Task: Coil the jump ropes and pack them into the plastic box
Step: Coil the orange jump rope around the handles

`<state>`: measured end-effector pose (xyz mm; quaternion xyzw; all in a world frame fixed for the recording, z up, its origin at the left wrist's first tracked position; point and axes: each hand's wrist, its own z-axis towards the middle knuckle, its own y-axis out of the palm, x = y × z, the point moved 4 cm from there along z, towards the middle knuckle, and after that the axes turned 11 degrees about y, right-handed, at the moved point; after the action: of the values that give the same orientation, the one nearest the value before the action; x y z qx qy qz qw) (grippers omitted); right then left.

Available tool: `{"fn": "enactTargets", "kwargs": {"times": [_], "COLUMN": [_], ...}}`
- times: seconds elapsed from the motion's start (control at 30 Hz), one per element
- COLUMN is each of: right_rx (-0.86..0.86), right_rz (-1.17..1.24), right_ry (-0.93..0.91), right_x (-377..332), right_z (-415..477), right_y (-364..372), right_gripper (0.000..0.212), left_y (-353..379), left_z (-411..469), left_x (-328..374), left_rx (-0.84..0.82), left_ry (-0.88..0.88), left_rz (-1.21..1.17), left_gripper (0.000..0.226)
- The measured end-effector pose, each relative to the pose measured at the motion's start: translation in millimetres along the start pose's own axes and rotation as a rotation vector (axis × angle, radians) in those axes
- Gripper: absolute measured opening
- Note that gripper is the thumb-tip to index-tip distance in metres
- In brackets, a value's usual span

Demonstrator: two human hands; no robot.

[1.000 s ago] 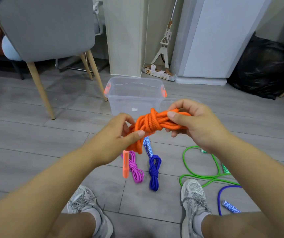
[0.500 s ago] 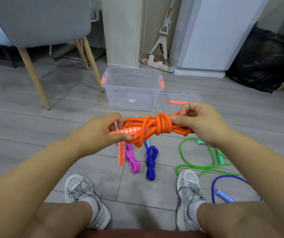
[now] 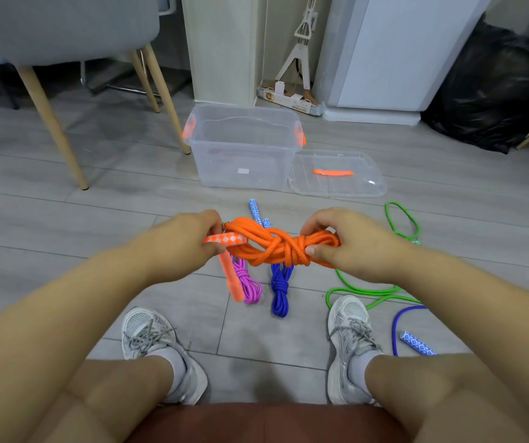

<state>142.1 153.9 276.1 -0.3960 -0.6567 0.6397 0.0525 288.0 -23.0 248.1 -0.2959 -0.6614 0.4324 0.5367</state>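
**Inspector:** Report, starting at the left.

**Assistant:** A grey chair [image 3: 64, 30] stands at the far left. The left hand [image 3: 186, 244] has its fingers curled, pinching the checkered orange handle [image 3: 224, 239] at the left end of the orange jump rope [image 3: 276, 247]. A 2nd orange handle [image 3: 232, 279] hangs below that hand.

**Inspector:** Condition and position of the rope?

**Assistant:** It is coiled and wrapped round its middle, and held level in the air between the 2 hands, on the near side of the plastic box [image 3: 244, 148]. The box stands open on the floor. Its lid [image 3: 336, 183] lies flat just beside it on the right.

**Inspector:** And the floor under the bundle?

**Assistant:** 2 coiled ropes lie side by side, a pink rope [image 3: 248, 282] and then a dark blue rope [image 3: 280, 289].

**Inspector:** Right side?

**Assistant:** The right hand [image 3: 349, 244] has its fingers and thumb closed round the bundle's right end. Beyond it a green rope [image 3: 371, 292] lies loose. A loose blue rope [image 3: 395, 324] curves near the right shoe [image 3: 349, 340].
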Motion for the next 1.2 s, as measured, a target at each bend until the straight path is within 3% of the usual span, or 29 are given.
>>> {"fn": "enactTargets", "kwargs": {"times": [0.13,0.23,0.37,0.5,0.67,0.7,0.83,0.97,1.1,1.2], "right_rx": [-0.093,-0.030,-0.077,-0.100,-0.077,-0.077,-0.087,-0.069,-0.046,-0.037], "right_rz": [-0.002,-0.149,-0.318,-0.254,-0.170,-0.173,-0.188,-0.173,-0.205,-0.216], "right_ry": [-0.057,-0.104,-0.104,-0.160,-0.149,-0.144,-0.108,-0.100,-0.068,-0.063], "right_x": [-6,-9,-5,1,18,20,21,16,15,14], "right_z": [-3,-2,-1,-5,-14,-15,-15,-12,-6,-5], "right_y": [10,10,14,6,-2,-1,6,5,4,4], "right_gripper": [0.057,0.049,0.040,0.029,0.039,0.038,0.033,0.032,0.024,0.034], "left_y": [2,5,7,1,-3,0,19,33,43,44], "left_z": [-4,-7,-11,-17,-28,-27,-18,-8,-11,-14], "left_x": [0,1,3,-6,-22,-22,-17,-13,-6,-1], "left_rx": [0.034,0.024,0.015,0.020,-0.031,-0.044,-0.125,-0.083,-0.047,-0.042], "left_ry": [-0.026,-0.027,-0.027,0.005,0.029,0.027,0.052,0.126,0.133,0.102], "left_rz": [-0.083,-0.035,0.086,0.055,-0.148,-0.139,-0.057,-0.009,-0.115,-0.160], "left_gripper": [0.030,0.032,0.034,0.051,0.055,0.055,0.009,0.024,0.039,0.027]}}
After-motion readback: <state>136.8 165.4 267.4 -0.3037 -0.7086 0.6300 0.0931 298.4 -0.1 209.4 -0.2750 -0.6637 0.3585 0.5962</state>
